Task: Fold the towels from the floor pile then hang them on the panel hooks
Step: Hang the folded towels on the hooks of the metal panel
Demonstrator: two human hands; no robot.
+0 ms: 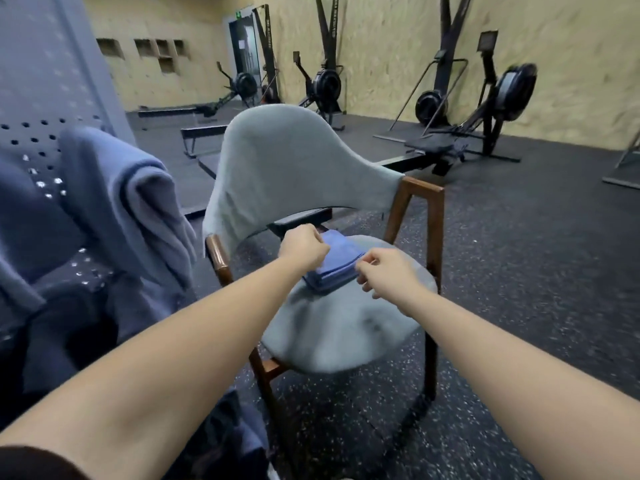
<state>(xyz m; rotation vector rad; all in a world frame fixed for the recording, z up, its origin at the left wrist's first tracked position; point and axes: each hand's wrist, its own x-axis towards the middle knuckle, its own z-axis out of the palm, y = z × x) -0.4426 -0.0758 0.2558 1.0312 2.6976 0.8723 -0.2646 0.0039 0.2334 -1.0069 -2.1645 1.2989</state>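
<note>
The left hand (pixel 304 249) is curled closed on the left edge of the folded towel (pixel 341 263). The right hand (pixel 386 273) pinches the right edge with curled fingers. The folded towel is blue and lies near the middle of the frame, on the grey seat of a wooden-framed chair (pixel 346 327). At the left of the frame, hanging towels (pixel 138 202) drape over a perforated panel (pixel 38 98). Rowing machines (pixel 325 84) stand along the far wall at the top.
</note>
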